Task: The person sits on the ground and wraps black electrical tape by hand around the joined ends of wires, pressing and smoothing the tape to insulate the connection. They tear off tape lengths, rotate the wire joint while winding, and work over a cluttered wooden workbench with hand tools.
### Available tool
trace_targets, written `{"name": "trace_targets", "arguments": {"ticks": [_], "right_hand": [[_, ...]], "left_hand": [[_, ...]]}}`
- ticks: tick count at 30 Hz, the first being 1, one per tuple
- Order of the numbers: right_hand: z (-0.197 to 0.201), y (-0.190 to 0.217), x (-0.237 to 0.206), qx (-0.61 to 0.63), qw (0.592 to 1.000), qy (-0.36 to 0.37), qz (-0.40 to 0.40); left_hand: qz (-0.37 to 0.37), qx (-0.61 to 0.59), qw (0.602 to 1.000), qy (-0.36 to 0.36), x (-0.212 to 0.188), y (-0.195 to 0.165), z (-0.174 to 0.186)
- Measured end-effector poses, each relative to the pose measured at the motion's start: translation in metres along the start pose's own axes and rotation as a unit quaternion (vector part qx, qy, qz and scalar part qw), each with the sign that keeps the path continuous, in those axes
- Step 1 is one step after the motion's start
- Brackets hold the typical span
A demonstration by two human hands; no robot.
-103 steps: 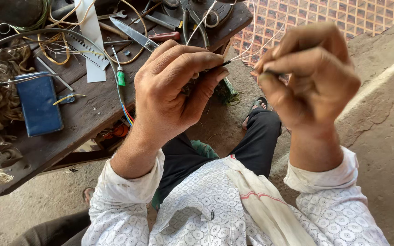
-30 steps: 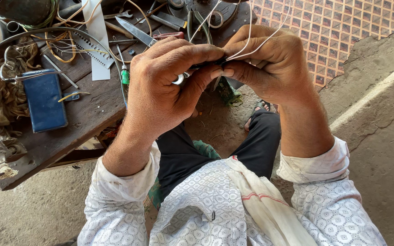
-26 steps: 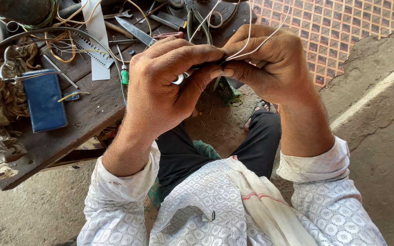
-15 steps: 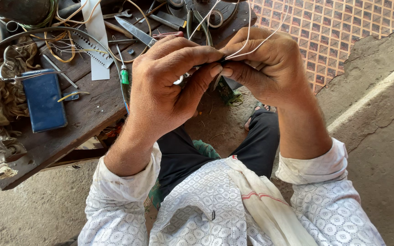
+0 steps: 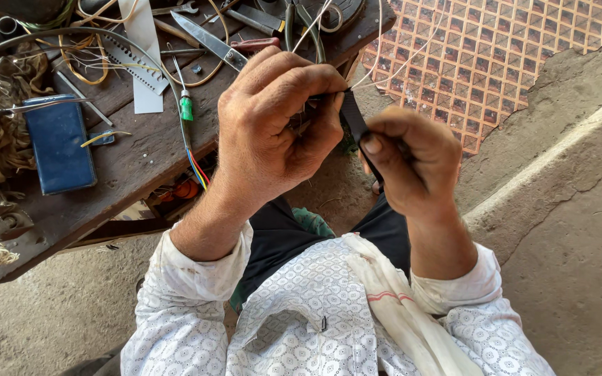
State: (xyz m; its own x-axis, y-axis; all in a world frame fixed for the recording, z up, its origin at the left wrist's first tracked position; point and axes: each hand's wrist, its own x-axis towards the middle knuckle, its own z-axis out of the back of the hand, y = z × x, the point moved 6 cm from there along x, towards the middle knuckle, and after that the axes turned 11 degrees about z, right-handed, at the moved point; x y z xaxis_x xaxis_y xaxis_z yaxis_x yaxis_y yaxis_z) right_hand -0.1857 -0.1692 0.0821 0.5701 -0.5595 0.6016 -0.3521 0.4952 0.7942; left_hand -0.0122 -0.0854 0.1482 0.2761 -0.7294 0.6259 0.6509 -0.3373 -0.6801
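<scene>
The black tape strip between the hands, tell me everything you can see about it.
The black tape strip is a narrow, flat, matte band, likely insulating tape. It runs slanted from the left hand, whose fingertips pinch its upper end where thin white wires meet, down to the right hand, which grips its lower end between thumb and fingers. It looks stretched taut and hangs in the air over the person's lap, beside the wooden workbench edge. Its roll, if any, is hidden.

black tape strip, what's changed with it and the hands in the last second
The right hand has drawn back from the left hand, stretching the black tape strip out between them. The left hand's grip on the white wires is unchanged, and the workbench clutter stayed put.
</scene>
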Motion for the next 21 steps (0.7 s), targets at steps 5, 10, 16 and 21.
{"name": "trace_targets", "arguments": {"ticks": [5, 10, 16, 21], "right_hand": [[0.006, 0.0, -0.036, -0.017, 0.999, -0.003, -0.046], [0.019, -0.005, -0.066, 0.092, 0.992, -0.007, -0.082], [0.038, 0.014, -0.028, 0.293, 0.955, 0.036, 0.035], [0.029, 0.066, 0.043, 0.091, 0.966, 0.163, 0.181]], "left_hand": [[-0.008, 0.01, 1.0, 0.014, 0.002, 0.01, 0.0], [-0.023, 0.006, 0.999, 0.037, 0.001, 0.015, -0.003], [-0.05, 0.015, 0.999, 0.012, -0.01, 0.009, 0.001], [-0.078, 0.062, 0.994, -0.034, -0.027, -0.007, 0.006]]}}
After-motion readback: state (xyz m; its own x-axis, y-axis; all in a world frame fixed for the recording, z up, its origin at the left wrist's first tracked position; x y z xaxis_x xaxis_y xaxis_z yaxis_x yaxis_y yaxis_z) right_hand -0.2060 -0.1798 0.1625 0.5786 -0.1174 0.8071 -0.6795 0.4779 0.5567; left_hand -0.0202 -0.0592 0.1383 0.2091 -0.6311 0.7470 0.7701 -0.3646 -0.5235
